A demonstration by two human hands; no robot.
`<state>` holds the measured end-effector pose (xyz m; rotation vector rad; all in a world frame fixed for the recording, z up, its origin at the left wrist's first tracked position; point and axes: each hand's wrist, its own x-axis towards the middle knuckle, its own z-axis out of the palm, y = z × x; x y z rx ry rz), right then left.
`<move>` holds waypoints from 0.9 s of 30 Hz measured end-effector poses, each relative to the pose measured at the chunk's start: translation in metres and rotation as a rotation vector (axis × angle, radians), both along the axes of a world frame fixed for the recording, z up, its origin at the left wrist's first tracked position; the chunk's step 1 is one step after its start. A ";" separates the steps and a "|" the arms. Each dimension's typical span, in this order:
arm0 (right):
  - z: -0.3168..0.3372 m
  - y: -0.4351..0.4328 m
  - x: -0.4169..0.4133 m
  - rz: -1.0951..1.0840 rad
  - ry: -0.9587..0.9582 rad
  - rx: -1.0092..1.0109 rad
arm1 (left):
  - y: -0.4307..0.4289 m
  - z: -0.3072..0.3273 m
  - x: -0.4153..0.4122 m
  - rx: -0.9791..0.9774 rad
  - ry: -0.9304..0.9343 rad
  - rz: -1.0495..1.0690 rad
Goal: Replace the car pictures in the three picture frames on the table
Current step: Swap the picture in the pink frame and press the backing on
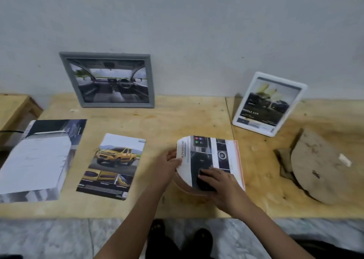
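Holding car picture on frame

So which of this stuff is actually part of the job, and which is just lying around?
Job: grey frame, white frame, dashboard sheet, brown frame beneath it, yellow truck sheet.
Lying about: round wooden offcut, wooden bench, large print at left (possibly a spare).

Likely a plain workroom: raw plywood table against bare grey wall, marbled floor.
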<state>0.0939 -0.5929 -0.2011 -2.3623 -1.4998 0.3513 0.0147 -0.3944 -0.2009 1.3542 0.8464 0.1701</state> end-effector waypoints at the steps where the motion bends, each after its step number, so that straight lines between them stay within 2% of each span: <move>1: -0.009 -0.004 0.000 -0.017 0.022 -0.071 | -0.007 -0.011 0.001 0.072 0.034 -0.020; 4: -0.021 -0.010 0.004 -0.081 0.128 -0.203 | -0.021 -0.029 0.007 0.355 0.136 -0.142; 6: -0.021 -0.008 0.006 -0.140 0.141 -0.208 | -0.027 -0.036 0.010 0.585 0.221 -0.245; 8: -0.021 -0.006 0.007 -0.195 0.138 -0.181 | -0.033 -0.041 0.011 0.767 0.261 -0.437; 10: -0.025 -0.003 0.008 -0.234 0.101 -0.195 | -0.038 -0.044 0.011 0.834 0.292 -0.644; 13: -0.032 0.002 0.010 -0.280 0.071 -0.214 | -0.039 -0.051 0.011 0.860 0.354 -0.782; 18: -0.031 0.005 0.024 -0.286 0.175 -0.169 | -0.031 -0.045 0.025 0.891 0.401 -0.788; 21: -0.020 -0.010 0.043 -0.317 0.290 0.019 | -0.040 -0.036 0.039 0.870 0.360 -0.692; 22: -0.012 -0.020 0.053 -0.355 0.286 0.095 | -0.048 -0.032 0.047 0.846 0.324 -0.636; 25: 0.004 -0.067 0.102 -0.479 0.088 0.298 | -0.086 -0.017 0.079 0.686 0.220 -0.482; 27: 0.011 -0.108 0.142 -0.672 0.180 0.361 | -0.121 -0.009 0.106 0.574 0.177 -0.439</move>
